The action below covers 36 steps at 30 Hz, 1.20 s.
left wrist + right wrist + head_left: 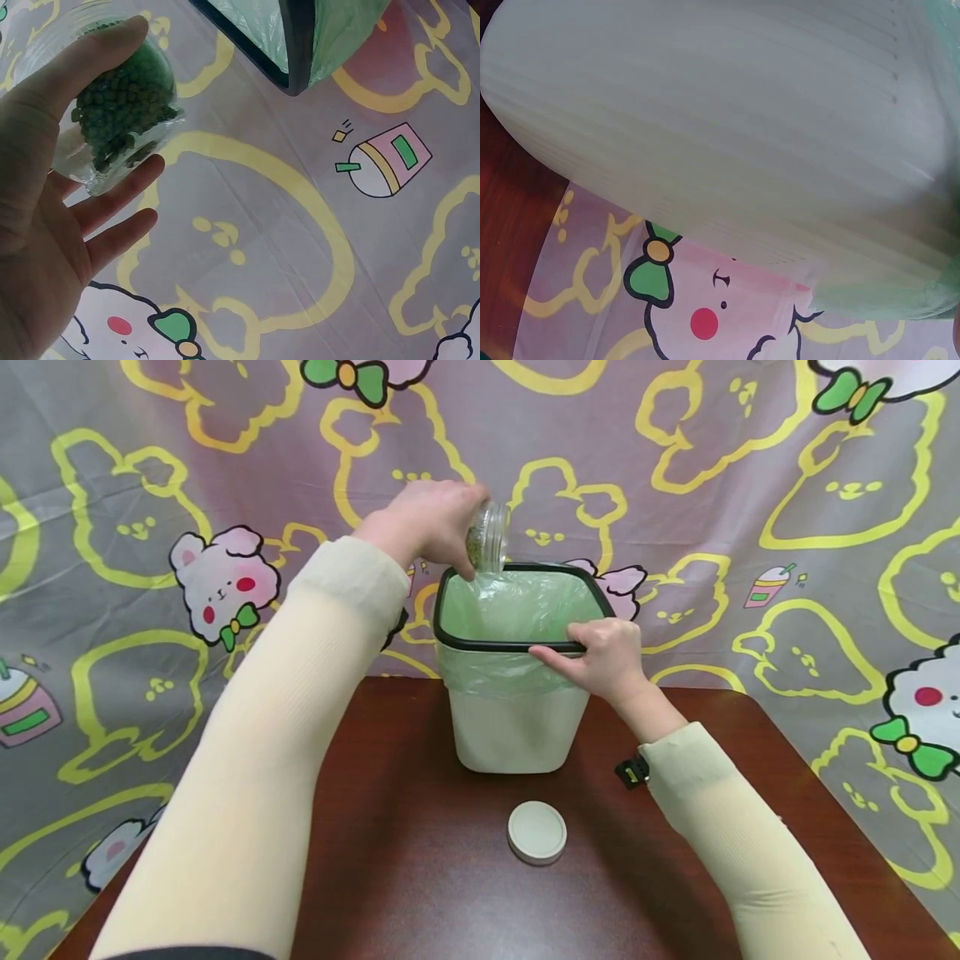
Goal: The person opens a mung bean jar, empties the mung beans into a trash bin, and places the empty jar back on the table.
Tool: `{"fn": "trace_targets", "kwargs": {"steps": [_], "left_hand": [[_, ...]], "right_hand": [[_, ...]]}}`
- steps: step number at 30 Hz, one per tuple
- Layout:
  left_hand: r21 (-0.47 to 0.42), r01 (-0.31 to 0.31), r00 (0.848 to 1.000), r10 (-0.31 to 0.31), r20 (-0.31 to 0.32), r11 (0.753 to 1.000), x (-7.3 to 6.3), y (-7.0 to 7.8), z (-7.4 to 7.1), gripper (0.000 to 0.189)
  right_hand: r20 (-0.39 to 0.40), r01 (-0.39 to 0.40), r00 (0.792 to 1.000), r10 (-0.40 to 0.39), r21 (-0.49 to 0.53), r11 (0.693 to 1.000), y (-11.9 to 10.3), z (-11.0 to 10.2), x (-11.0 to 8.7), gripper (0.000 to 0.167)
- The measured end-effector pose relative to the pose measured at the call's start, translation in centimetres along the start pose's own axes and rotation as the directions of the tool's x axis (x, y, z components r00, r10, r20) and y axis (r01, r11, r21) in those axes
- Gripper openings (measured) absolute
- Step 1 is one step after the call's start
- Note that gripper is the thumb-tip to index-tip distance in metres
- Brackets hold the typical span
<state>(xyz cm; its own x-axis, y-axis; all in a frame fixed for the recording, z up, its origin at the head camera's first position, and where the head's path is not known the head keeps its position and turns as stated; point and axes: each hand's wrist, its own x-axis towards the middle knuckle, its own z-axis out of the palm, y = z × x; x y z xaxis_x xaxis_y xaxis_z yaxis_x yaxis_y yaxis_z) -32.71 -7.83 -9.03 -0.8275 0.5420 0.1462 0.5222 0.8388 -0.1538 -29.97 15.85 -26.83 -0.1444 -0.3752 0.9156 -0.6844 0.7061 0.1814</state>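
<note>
My left hand [438,522] grips a clear jar [492,537] on its side, its mouth toward the bin, above the bin's back left rim. In the left wrist view, small green pellet-like pieces [124,105] lie inside the jar [64,34], between thumb and fingers. A pale trash bin [517,735] with a black rim [480,645] stands upright, lined with a translucent green bag [540,602]. My right hand [607,660] holds the rim at the front right corner, fingers over the edge. The right wrist view is filled mostly by the bin's side [705,127].
A round white lid [537,832] lies on the dark brown table [420,877] in front of the bin. Behind the table hangs a patterned cloth [720,468] with cartoon figures. A small black device [632,772] sits at the right wrist.
</note>
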Motion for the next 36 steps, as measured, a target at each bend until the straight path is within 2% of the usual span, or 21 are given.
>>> {"fn": "trace_targets", "kwargs": {"steps": [9,22,36], "left_hand": [[0.007,0.005,1.0,-0.005,0.018,1.0,0.13,-0.02,-0.09,0.09],[0.021,0.007,0.999,-0.008,0.039,1.0,0.18,0.27,-0.01,0.087],[0.013,-0.004,1.0,0.003,0.026,1.0,0.12,0.11,0.1,0.084]], "right_hand": [[0.021,-0.003,1.0,0.003,-0.004,1.0,-0.06,-0.06,0.1,0.07],[0.003,-0.007,1.0,0.007,0.001,1.0,0.04,-0.12,0.07,0.07],[0.002,-0.005,1.0,0.005,-0.005,1.0,0.03,0.09,-0.02,0.07]]}}
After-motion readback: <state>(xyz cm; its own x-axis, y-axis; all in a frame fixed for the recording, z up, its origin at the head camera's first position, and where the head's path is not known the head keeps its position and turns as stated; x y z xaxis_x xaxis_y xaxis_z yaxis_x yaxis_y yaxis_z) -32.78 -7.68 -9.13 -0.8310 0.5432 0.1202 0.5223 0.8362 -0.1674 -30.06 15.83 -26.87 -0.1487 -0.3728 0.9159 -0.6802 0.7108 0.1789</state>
